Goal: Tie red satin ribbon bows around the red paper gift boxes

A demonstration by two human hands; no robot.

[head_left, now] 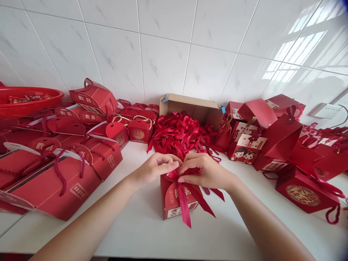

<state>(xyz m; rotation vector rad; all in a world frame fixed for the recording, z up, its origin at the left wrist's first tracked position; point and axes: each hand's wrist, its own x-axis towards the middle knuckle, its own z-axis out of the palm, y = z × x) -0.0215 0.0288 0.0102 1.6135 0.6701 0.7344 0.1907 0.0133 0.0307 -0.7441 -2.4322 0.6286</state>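
While both hands meet over the small red gift box (170, 203) at the middle of the white counter (141, 228), the left hand (154, 168) and the right hand (203, 173) each pinch the dark red ribbon (185, 208) at the box's top, fingers closed on it, and its loose tails hang down the front face. What that box contains cannot be seen, since the hands and the ribbon cover its top. Behind them a cardboard box (190, 107) rests against the tiled wall (163, 54) with its open side turned toward the person, and a heap of red ribbons (178, 132) spills from it onto the counter (how far the heap reaches inside is hidden). At far left a red plastic basket (29, 95) holds a few small wrapped items, too small to make out, and the frame cuts off its left part. Flat red boxes with cord handles (54, 181) lie stacked at the left, closed, their contents hidden. To the right sits a jumble of red boxes (272, 145), one printed with a cartoon couple, some tied with bows. The farthest are cut off at the edge.
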